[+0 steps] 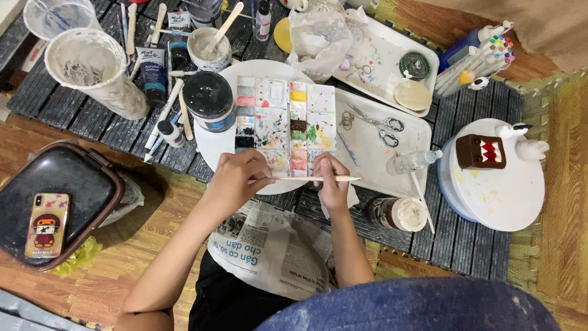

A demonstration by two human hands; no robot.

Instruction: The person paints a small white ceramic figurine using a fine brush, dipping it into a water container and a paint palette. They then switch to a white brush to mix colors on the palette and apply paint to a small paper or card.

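Left of the paint palette (pixel 285 125), a dark jar (pixel 209 100) sits within reach. The left hand (pixel 236 178) curls at the palette's near edge, apparently steadying it; the right hand (pixel 331 181) pinches a thin brush (pixel 318 179) level just below, fingers pressed together.
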